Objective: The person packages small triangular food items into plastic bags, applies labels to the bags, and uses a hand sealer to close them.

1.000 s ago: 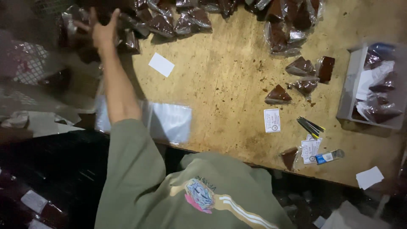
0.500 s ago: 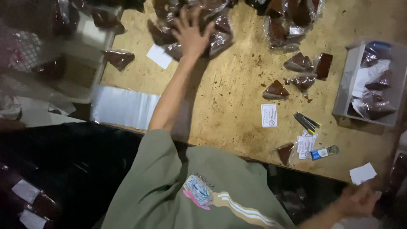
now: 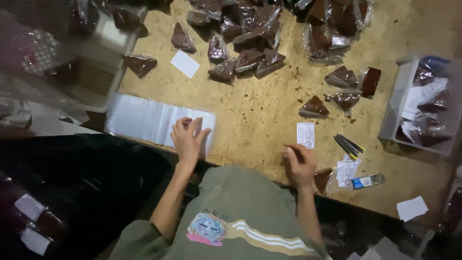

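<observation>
A worn wooden table (image 3: 260,115) bears dark wrapped wedges (image 3: 245,43) and white labels (image 3: 185,63). The left hand (image 3: 187,139) rests spread on clear bags (image 3: 154,120); the right hand (image 3: 299,163) lies loosely curled, empty.

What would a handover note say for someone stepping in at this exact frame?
Left hand: flat on the stack of clear plastic bags at the table's near edge, holding nothing visible.
Right hand: on the wooden table, fingers curled; whether it holds anything cannot be told. A brown wedge lies beside it, a small printed label just ahead.
Done: many wrapped wedges are piled at the far side.
Left: the wedge by the right hand looks unbagged.
</observation>
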